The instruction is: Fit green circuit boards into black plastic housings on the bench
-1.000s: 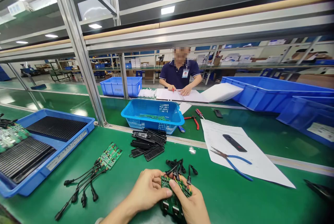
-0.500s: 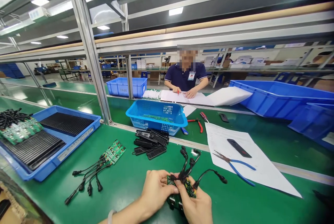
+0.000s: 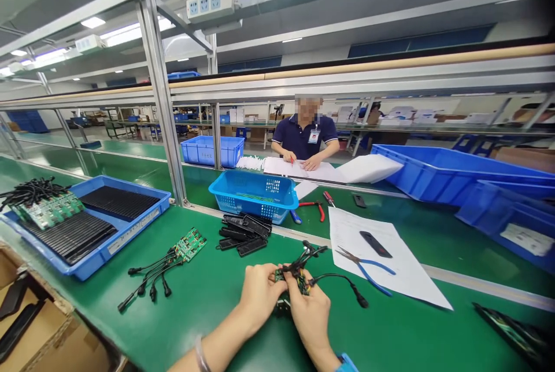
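Observation:
Both my hands grip one green circuit board with black cables rising from it. My left hand pinches its left end, thumb and fingers pressed together. Around the right part is my right hand, its thumb pressed on the board near the cable roots. One black cable sticks out to the right and ends in a round connector. My fingers hide much of the board. On the green bench to the left lies another green board with several cabled connectors. Black plastic housings are piled beyond my hands.
A blue tray at left holds black strips and cabled boards. Behind the housings stands a blue basket. Blue-handled pliers and a black cover lie on a paper sheet. Across the bench sits a co-worker with papers.
The whole view has shifted with my head. The cables on the held board lean lower and more to the right; both hands still grip it.

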The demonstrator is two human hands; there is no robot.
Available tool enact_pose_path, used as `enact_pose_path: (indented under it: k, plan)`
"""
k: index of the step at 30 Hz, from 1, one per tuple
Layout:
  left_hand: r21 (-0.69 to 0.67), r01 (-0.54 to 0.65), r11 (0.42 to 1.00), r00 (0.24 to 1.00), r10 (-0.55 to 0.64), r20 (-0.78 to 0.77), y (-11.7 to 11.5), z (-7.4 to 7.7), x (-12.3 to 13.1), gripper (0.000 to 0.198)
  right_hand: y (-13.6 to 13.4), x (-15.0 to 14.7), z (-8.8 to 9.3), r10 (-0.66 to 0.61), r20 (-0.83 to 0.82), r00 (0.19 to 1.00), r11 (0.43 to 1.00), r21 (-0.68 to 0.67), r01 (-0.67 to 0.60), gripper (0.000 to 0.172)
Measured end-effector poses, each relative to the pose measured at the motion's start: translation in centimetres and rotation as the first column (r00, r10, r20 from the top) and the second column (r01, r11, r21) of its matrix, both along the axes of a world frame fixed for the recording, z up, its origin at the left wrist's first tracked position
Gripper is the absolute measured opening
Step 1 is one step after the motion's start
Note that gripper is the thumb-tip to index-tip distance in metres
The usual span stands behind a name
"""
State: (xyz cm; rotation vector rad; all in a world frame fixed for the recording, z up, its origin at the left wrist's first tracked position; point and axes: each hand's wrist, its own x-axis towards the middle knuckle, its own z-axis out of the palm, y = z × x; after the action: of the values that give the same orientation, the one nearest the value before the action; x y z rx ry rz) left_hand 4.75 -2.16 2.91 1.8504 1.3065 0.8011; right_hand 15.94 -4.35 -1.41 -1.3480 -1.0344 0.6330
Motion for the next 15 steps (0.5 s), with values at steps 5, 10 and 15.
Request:
enact_pose_path:
  k: [5, 10, 15]
  plan:
    - [0.1, 0.089, 0.991, 0.962, -0.06, -0.265, -1.2, 3.3, -0.8, 0.026, -0.1, -0.2, 2.1, 0.263, -0.199, 0.944, 0.963, 0.0, -0.268, 0.043]
    - [0.249, 0.281, 0.927, 0.83, -0.105, -0.548, -2.0, 8.0, -4.8, 0.045, -1.6, 0.1, 4.5, 0.473, -0.31, 0.825, 0.859, -0.045, -0.509, 0.038]
    - [0.161, 0.751, 0.641, 0.614, -0.586, -0.529, -1.8, 9.6, -8.7, 0.102, -3.6, 0.9, 6.6, 0.727, -0.201, 0.657, 0.596, -0.292, -0.749, 0.02]
